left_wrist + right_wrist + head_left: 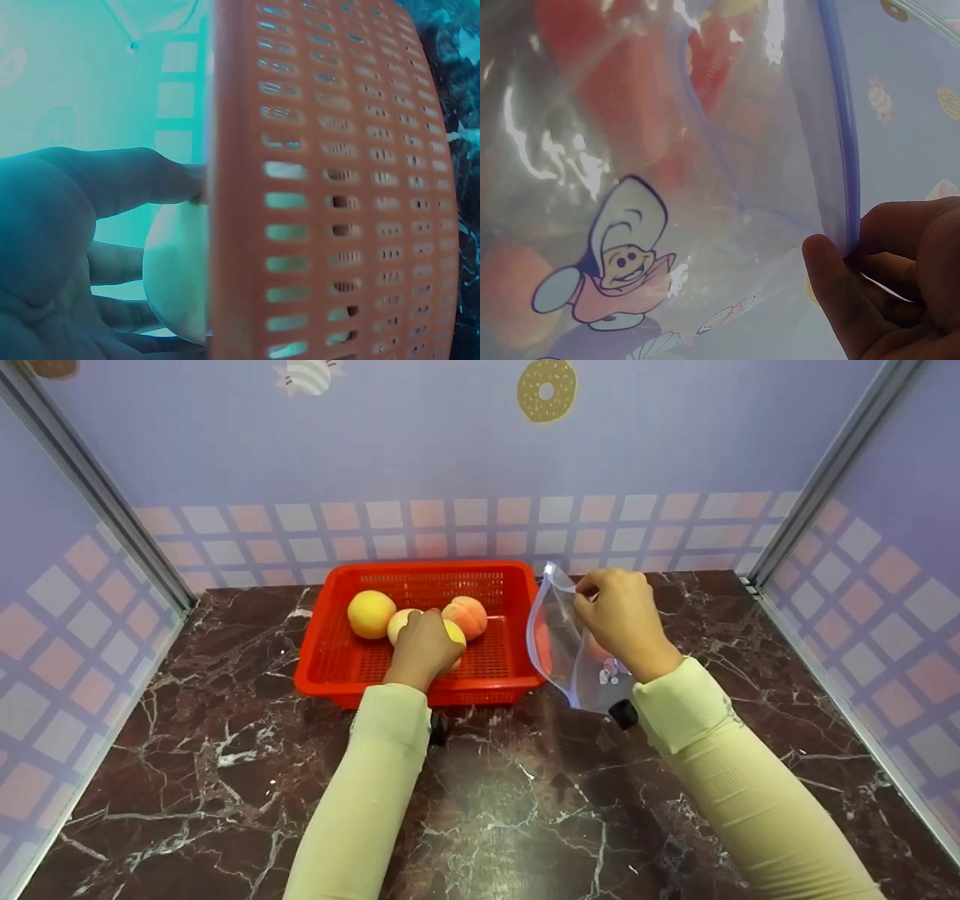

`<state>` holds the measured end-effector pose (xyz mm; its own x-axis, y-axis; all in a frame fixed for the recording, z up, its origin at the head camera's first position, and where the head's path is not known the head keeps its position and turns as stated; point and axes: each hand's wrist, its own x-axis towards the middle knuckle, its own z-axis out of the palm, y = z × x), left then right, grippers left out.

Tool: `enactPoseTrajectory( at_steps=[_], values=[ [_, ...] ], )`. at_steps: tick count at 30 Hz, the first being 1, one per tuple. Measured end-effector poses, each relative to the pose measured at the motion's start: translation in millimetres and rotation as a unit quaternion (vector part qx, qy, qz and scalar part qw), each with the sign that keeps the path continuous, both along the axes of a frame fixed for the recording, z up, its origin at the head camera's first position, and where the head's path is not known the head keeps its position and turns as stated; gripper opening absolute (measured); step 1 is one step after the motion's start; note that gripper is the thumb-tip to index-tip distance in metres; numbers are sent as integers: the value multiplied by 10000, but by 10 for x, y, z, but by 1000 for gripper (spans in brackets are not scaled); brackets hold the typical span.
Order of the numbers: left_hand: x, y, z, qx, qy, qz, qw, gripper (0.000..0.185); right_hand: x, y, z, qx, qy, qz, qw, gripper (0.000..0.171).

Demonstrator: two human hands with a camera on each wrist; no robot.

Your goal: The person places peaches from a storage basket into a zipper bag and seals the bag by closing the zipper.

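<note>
The left hand (424, 645) curled around a pale yellow round peach (453, 636) inside the red slotted plastic basket (330, 615), not yet lifted, while the right hand (621, 615) pinched the clear zip-top plastic bag (562, 649) open just beside it, apparently empty.

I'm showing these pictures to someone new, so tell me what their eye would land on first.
The red basket at the back middle of the dark marble table stands out most, with peaches inside. The left hand curls over one peach in it. Right of the basket, the right hand pinches the rim of a clear bag held upright; its printed cartoon figure fills the right wrist view.
</note>
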<state>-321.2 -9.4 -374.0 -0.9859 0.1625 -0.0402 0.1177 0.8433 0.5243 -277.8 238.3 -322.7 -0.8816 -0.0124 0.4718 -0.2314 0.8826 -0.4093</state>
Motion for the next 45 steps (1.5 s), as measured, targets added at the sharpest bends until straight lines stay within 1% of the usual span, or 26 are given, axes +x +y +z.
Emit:
enactPoseTrajectory(
  at_steps=[5, 11, 16, 21, 32, 40, 45],
  values=[
    [20, 21, 11, 86, 151, -62, 9998, 44, 1, -7, -6, 3, -12, -9, 10000, 18],
    [33, 54, 40, -77, 204, -113, 9997, 45, -6, -13, -20, -11, -5, -23, 10000, 19],
    [39, 81, 67, -234, 197, -128, 9994, 47, -1, -13, -27, 55, 49, -31, 10000, 18],
    [58, 103, 103, -210, 186, -108, 9996, 53, 3, -11, -23, 68, 35, -14, 10000, 17],
    [98, 146, 186, 72, 77, 6, 9999, 60, -2, -11, -23, -5, -64, -16, 10000, 18],
    [101, 180, 216, 282, -93, 14, 9996, 63, -1, -18, -31, -33, -40, 0, 10000, 17],
    [116, 197, 228, 287, -64, -45, 9996, 64, -2, -24, -38, 34, 32, 8, 10000, 16]
  ],
)
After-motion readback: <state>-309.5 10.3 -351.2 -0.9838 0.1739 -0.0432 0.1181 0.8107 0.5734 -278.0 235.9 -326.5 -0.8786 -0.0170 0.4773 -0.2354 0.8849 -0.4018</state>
